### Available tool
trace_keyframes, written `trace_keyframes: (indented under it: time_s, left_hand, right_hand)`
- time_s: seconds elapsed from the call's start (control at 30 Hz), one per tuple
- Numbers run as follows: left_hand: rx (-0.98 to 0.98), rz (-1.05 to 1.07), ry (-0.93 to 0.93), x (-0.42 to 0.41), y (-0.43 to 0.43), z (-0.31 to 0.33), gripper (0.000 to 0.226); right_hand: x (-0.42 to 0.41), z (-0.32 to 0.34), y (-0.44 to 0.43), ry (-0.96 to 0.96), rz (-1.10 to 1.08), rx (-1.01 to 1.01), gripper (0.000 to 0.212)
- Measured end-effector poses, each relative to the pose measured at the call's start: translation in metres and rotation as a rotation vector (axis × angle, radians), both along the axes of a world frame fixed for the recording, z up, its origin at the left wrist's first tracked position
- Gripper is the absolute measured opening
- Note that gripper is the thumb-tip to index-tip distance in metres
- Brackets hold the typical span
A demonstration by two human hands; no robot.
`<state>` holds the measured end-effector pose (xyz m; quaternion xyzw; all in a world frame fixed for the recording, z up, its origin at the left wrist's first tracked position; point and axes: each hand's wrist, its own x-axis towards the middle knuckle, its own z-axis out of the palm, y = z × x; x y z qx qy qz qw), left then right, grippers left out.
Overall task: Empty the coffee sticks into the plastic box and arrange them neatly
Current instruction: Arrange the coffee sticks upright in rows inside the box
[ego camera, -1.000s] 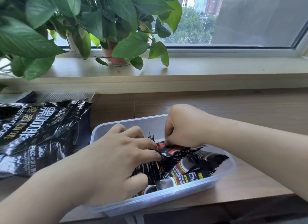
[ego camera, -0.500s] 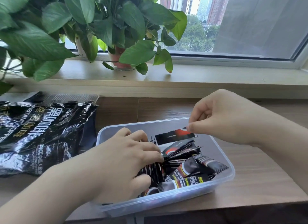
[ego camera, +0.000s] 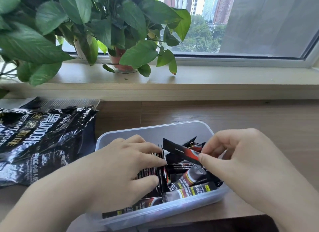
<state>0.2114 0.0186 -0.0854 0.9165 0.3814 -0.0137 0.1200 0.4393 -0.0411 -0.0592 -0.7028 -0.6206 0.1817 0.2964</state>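
Note:
A clear plastic box [ego camera: 172,128] sits on the wooden table and holds several black coffee sticks [ego camera: 195,180], loose on its right side. My left hand [ego camera: 124,166] lies inside the box on its left side, fingers and thumb wrapped round an upright bundle of sticks [ego camera: 155,171]. My right hand [ego camera: 241,162] pinches one black and red coffee stick [ego camera: 183,151] by its right end and holds it slanted above the loose ones, its free end pointing toward the bundle.
A crumpled black coffee bag [ego camera: 39,138] lies on the table left of the box. Potted plants [ego camera: 120,33] stand on the window sill [ego camera: 224,79] behind. The table edge [ego camera: 241,216] runs just in front of the box.
My right hand picked one stick out of the pile, lifted it, and now has lowered it toward the bundle. My left hand has stayed on the bundle.

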Motion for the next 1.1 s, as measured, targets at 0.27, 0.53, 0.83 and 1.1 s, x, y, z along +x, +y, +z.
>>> trace_keyframes:
  time_s: [0.27,0.53,0.83,1.1]
  left_hand:
    - [0.109,0.012,-0.036,0.01,-0.001,-0.002,0.083]
    - [0.044,-0.03,-0.073,0.01,0.01,0.002,0.081]
    - [0.1,-0.068,-0.074,0.013,0.02,-0.007,0.056]
    - [0.014,-0.113,-0.166,0.013,0.011,-0.001,0.051]
  right_hand:
    - [-0.003,-0.01,0.002,0.023,0.118,-0.04,0.01]
    - [-0.002,-0.008,-0.004,-0.036,0.276,-0.087,0.02]
    - [0.003,-0.006,-0.013,-0.027,0.321,-0.114,0.019]
    - [0.003,-0.006,-0.013,0.049,0.348,-0.099,0.023]
